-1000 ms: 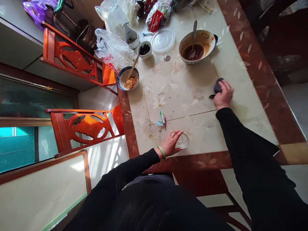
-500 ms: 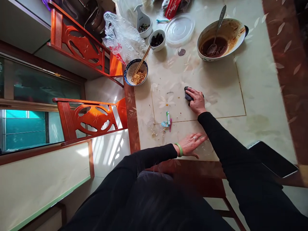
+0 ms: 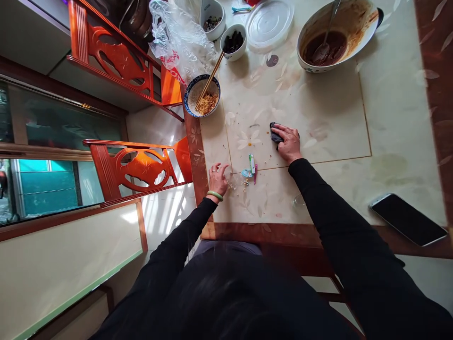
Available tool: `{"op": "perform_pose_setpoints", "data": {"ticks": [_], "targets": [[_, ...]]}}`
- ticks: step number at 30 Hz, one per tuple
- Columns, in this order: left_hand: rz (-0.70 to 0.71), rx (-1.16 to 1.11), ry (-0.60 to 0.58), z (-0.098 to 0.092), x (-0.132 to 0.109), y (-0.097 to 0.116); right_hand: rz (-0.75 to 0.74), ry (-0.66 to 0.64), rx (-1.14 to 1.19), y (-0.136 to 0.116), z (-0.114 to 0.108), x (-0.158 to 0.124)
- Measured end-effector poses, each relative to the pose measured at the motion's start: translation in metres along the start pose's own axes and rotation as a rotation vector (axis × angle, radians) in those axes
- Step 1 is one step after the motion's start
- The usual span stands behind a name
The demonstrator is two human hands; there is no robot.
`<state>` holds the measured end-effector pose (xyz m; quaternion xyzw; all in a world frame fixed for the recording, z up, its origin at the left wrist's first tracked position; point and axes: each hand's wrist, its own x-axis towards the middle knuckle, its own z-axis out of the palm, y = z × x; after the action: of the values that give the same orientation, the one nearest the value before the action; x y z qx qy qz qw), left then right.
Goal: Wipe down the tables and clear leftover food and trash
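A dark grey cloth (image 3: pixel 275 134) is bunched under my right hand (image 3: pixel 289 144), whose fingers press it against the table (image 3: pixel 332 184). At the table's left edge, my left hand (image 3: pixel 218 179) has its fingers apart and slightly curled, with a ring and a green bangle (image 3: pixel 215 195) showing. Beside it lies a thin clear plastic scrap (image 3: pixel 231 181). Small wrappers follow to the right: a green and white packet (image 3: pixel 252 163), a light blue piece (image 3: pixel 247 173) and a pink strip (image 3: pixel 255 174). Crumbs are scattered around them.
Behind stand a blue-rimmed bowl (image 3: pixel 191 97) with chopsticks (image 3: pixel 210 80), a small bowl of dark food (image 3: pixel 233 43), a clear lid (image 3: pixel 269 22) and a crumpled plastic bag (image 3: pixel 177 40). A large sauce bowl (image 3: pixel 354 42) is back right. A phone (image 3: pixel 406 219) lies front right; chairs (image 3: pixel 138 167) stand left.
My left hand has moved left, from the front middle of the table to the left edge by the scraps. My right hand stays on the cloth. The view has shifted slightly.
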<state>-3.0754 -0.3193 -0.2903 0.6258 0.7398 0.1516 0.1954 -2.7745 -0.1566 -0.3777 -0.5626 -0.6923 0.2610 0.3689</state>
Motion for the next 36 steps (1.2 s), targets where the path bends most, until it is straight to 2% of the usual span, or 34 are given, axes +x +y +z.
{"op": "perform_pose_setpoints", "data": {"ticks": [2,4,6,9,12,14,19,24,28,30,33,34,36], "targets": [[0.054,0.052,-0.044,-0.011,-0.003,-0.004,0.007,-0.024,-0.014,-0.013,0.007,-0.015],[0.148,0.104,-0.105,-0.017,-0.001,0.002,0.026,-0.044,-0.019,-0.027,0.014,-0.031],[0.247,0.138,-0.169,-0.016,0.005,0.019,0.044,-0.066,-0.016,-0.041,0.020,-0.045],[0.365,0.172,-0.256,-0.002,0.013,0.056,0.064,-0.091,-0.002,-0.058,0.026,-0.060],[0.345,0.243,-0.288,0.017,0.019,0.089,0.086,-0.093,0.015,-0.066,0.028,-0.068],[0.296,0.286,-0.292,0.027,0.024,0.103,0.096,-0.089,0.027,-0.067,0.029,-0.069],[0.233,0.300,-0.326,0.041,0.036,0.114,0.119,-0.067,0.072,-0.062,0.032,-0.065],[0.139,0.165,-0.274,0.048,0.041,0.112,0.118,-0.079,0.110,-0.057,0.033,-0.060],[0.087,-0.123,-0.180,0.041,0.028,0.097,0.091,-0.088,0.111,-0.054,0.032,-0.058],[0.033,-0.350,-0.171,0.030,0.015,0.079,0.084,-0.076,0.099,-0.053,0.033,-0.058],[-0.215,-0.625,-0.192,0.007,-0.008,0.042,0.108,-0.030,0.080,-0.056,0.038,-0.062],[-0.304,-0.636,-0.176,-0.002,-0.014,0.029,0.117,-0.022,0.078,-0.060,0.040,-0.066],[-0.403,-0.515,-0.103,-0.017,-0.021,0.008,0.119,-0.041,0.088,-0.070,0.047,-0.076]]}}
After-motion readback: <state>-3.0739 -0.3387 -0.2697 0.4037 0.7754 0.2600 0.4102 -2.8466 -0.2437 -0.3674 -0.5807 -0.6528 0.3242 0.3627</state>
